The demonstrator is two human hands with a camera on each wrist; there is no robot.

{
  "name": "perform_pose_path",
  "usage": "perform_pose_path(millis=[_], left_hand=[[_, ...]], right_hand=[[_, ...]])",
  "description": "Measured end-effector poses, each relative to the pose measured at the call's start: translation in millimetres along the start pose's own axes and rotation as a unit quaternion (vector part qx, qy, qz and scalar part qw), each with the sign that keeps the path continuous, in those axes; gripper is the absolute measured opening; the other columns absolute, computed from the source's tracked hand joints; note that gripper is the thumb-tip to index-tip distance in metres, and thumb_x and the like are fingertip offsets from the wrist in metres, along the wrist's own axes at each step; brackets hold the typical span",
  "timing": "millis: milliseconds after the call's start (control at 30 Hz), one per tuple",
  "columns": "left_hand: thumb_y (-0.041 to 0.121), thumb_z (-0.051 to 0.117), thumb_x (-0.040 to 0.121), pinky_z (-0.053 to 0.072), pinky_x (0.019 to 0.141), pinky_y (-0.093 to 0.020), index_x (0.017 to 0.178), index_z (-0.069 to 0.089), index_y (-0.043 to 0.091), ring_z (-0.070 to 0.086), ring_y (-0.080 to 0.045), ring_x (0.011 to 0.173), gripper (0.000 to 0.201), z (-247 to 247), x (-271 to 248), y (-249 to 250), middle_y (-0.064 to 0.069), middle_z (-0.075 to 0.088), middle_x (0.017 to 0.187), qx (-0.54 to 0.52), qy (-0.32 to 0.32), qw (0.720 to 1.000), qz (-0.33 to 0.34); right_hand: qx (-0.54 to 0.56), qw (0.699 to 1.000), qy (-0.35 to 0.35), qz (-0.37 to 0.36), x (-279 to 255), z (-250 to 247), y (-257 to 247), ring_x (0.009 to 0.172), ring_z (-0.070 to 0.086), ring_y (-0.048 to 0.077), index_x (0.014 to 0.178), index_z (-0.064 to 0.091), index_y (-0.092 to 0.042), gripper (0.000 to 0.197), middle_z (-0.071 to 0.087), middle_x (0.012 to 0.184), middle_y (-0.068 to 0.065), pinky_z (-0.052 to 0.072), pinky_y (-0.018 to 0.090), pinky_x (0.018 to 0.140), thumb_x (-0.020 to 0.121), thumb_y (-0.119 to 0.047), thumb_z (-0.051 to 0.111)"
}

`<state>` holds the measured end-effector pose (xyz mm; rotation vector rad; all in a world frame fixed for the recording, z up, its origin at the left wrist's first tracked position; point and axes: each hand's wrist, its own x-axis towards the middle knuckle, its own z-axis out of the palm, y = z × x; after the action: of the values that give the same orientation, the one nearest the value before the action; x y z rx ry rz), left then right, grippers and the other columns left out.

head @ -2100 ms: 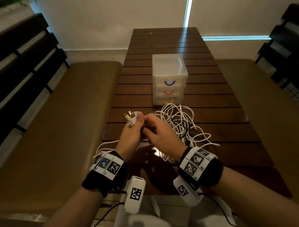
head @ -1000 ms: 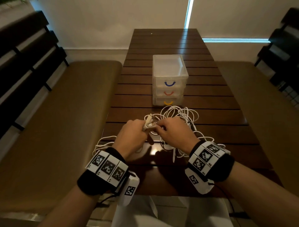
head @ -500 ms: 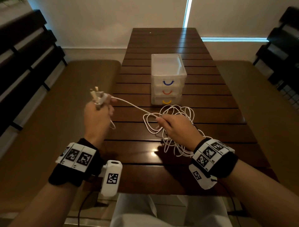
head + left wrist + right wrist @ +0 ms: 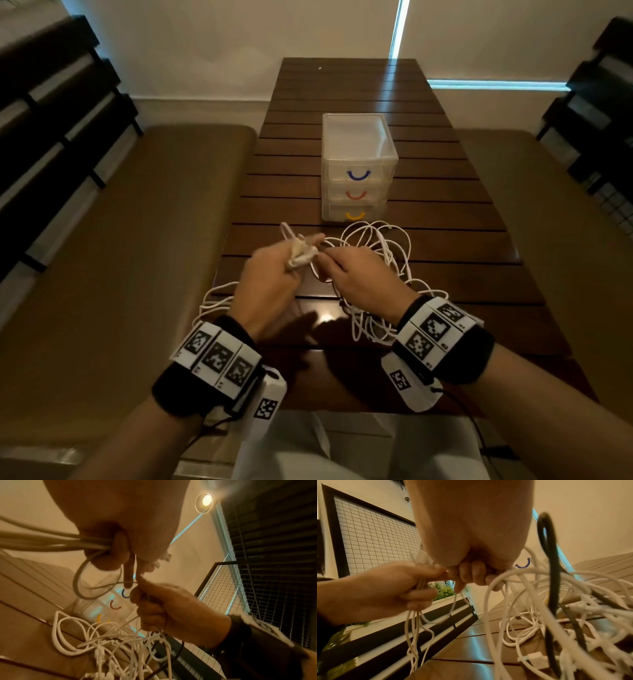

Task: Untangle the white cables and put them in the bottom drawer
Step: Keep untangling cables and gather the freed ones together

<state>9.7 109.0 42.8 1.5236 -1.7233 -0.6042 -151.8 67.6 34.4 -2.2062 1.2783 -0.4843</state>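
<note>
A tangle of white cables (image 4: 378, 245) lies on the wooden table (image 4: 445, 260), just in front of a clear three-drawer unit (image 4: 356, 144). Its bottom drawer (image 4: 355, 216) has a yellow handle and is closed. My left hand (image 4: 294, 262) grips a white plug (image 4: 301, 255) and several gathered strands of one cable (image 4: 51, 543). My right hand (image 4: 330, 262) pinches the same white cable (image 4: 137, 618) right beside the left hand, above the tangle. Loops of cable (image 4: 212, 301) hang from my left hand over the table's left edge.
A black cable (image 4: 551, 561) runs through the white tangle. A white adapter block (image 4: 537, 660) lies on the table near my right wrist. Padded benches (image 4: 137, 240) flank the table on both sides. Dark slatted backrests (image 4: 51, 120) stand behind them.
My left hand, which had pulled the plug out to the left with the cable stretched, has come back to meet my right hand. Another loop is gathered in it.
</note>
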Motion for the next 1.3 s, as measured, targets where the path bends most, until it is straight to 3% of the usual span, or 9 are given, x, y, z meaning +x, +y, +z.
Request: perform_pose_path(millis=[200, 367, 567, 700, 767, 867, 1000, 1167, 1300], left_hand=[[0.017, 0.05, 0.094, 0.05, 0.071, -0.039, 0.09, 0.066, 0.022, 0.061, -0.02, 0.081, 0.017, -1, 3, -11, 0.002, 0.066, 0.086, 0.099, -0.123, 0.986, -0.047], [-0.001, 0.048, 0.093, 0.045, 0.065, -0.026, 0.077, 0.066, 0.025, 0.06, -0.007, 0.078, 0.035, -31, 11, -11, 0.008, 0.066, 0.084, -0.022, 0.078, 0.995, -0.061], [0.032, 0.054, 0.098, 0.051, 0.076, -0.041, 0.074, 0.07, 0.041, 0.057, -0.016, 0.075, 0.03, -48, 20, -25, 0.008, 0.064, 0.076, -0.139, 0.195, 0.963, -0.124], [0.012, 0.049, 0.1, 0.043, 0.085, -0.006, 0.119, 0.066, 0.031, 0.058, 0.006, 0.099, 0.032, -34, 9, -13, 0.009, 0.066, 0.119, -0.084, 0.142, 0.986, -0.011], [0.001, 0.046, 0.098, 0.036, 0.102, -0.008, 0.132, 0.059, 0.02, 0.05, 0.002, 0.127, 0.04, -24, 5, -9, 0.008, 0.054, 0.14, -0.087, 0.09, 0.99, 0.071], [-0.01, 0.049, 0.092, 0.037, 0.109, -0.018, 0.141, 0.049, 0.024, 0.043, 0.004, 0.133, 0.06, -8, 6, -7, 0.009, 0.045, 0.148, -0.077, 0.031, 0.99, 0.118], [0.004, 0.049, 0.092, 0.05, 0.094, -0.032, 0.142, 0.034, 0.048, 0.061, -0.012, 0.113, 0.068, 7, 9, -5, 0.005, 0.067, 0.124, 0.051, -0.084, 0.992, 0.073], [0.013, 0.052, 0.095, 0.052, 0.082, -0.04, 0.109, 0.067, 0.029, 0.064, -0.014, 0.095, 0.026, 13, 9, -15, 0.008, 0.07, 0.099, 0.032, -0.151, 0.988, 0.001], [0.015, 0.055, 0.095, 0.039, 0.065, -0.026, 0.08, 0.057, 0.038, 0.057, -0.006, 0.075, 0.028, 3, 6, -18, 0.013, 0.063, 0.081, 0.1, -0.141, 0.985, 0.023]], right_hand=[[0.019, 1.0, -0.008, 0.0, -6, 0, 14, 0.067, 0.059, 0.011, 0.087, 0.067, -0.013, 0.045, 0.066, 0.074, 0.001, 0.047, 0.031, 0.067, 0.103, -0.042, 0.036], [-0.023, 1.0, -0.006, 0.009, -8, -8, 31, 0.068, 0.061, 0.012, 0.082, 0.062, -0.016, 0.048, 0.066, 0.074, -0.001, 0.05, 0.033, 0.07, 0.102, -0.049, 0.033], [-0.037, 0.999, 0.004, 0.021, -7, -16, 33, 0.068, 0.057, 0.012, 0.078, 0.06, -0.016, 0.043, 0.061, 0.07, -0.002, 0.044, 0.029, 0.066, 0.104, -0.041, 0.037], [-0.083, 0.996, 0.002, 0.023, -4, -10, 25, 0.071, 0.059, 0.019, 0.074, 0.06, -0.015, 0.045, 0.064, 0.073, 0.003, 0.047, 0.035, 0.071, 0.104, -0.039, 0.037], [-0.106, 0.994, -0.017, 0.032, -1, -6, 22, 0.074, 0.06, 0.021, 0.077, 0.063, -0.011, 0.048, 0.065, 0.076, 0.005, 0.048, 0.035, 0.072, 0.104, -0.039, 0.036], [-0.113, 0.992, -0.037, 0.033, 0, 0, 13, 0.075, 0.062, 0.024, 0.08, 0.066, -0.01, 0.048, 0.067, 0.078, 0.007, 0.049, 0.037, 0.073, 0.104, -0.039, 0.036], [-0.055, 0.997, -0.044, 0.012, -1, -2, 2, 0.068, 0.056, 0.016, 0.081, 0.062, -0.012, 0.026, 0.063, 0.075, 0.0, 0.044, 0.032, 0.066, 0.099, -0.024, 0.046], [0.006, 1.0, -0.01, -0.006, -8, -4, 8, 0.067, 0.057, 0.013, 0.092, 0.066, -0.014, 0.027, 0.064, 0.074, -0.001, 0.047, 0.032, 0.063, 0.101, -0.028, 0.045], [-0.001, 1.0, -0.013, -0.014, -8, -6, 14, 0.061, 0.054, 0.013, 0.078, 0.063, -0.015, 0.039, 0.06, 0.066, -0.001, 0.045, 0.033, 0.061, 0.102, -0.04, 0.044]])
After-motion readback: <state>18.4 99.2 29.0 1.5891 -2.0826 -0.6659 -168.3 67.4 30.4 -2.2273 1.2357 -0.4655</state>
